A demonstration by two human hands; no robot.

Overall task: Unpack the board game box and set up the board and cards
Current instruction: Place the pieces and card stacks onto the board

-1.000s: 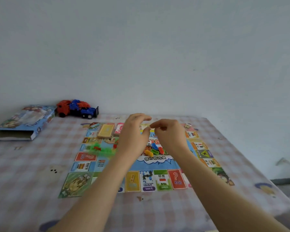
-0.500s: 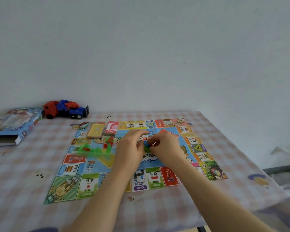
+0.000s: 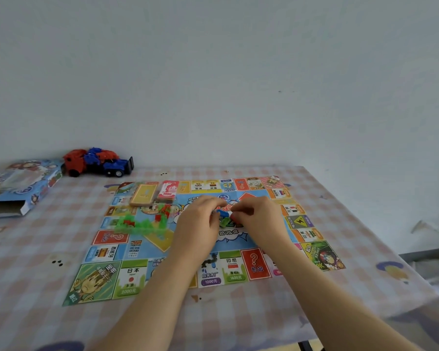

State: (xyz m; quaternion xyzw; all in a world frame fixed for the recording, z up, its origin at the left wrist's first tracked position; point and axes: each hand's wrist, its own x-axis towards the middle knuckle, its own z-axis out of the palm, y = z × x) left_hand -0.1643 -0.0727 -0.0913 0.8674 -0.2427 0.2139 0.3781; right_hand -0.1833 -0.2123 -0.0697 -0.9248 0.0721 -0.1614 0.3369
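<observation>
The colourful game board [image 3: 127, 277] lies unfolded on the checked tablecloth. A yellow card stack [image 3: 144, 195] and a red card stack [image 3: 168, 190] sit on its far left part. Green and red plastic houses [image 3: 142, 222] lie in a pile left of centre. My left hand [image 3: 197, 225] and my right hand [image 3: 260, 219] meet over the board's centre, fingers curled around small blue, green and red player pieces [image 3: 223, 217]. Which hand grips which piece is partly hidden. The open game box [image 3: 18, 188] lies at the far left.
A red and blue toy truck [image 3: 96, 164] stands at the back left against the wall. The table [image 3: 365, 249] ends at the right, where the cloth hangs over the edge. The white wall rises directly behind the table.
Both hands came down from just above the board onto the pieces at its centre. The view shifted so the board and box sit further left and lower.
</observation>
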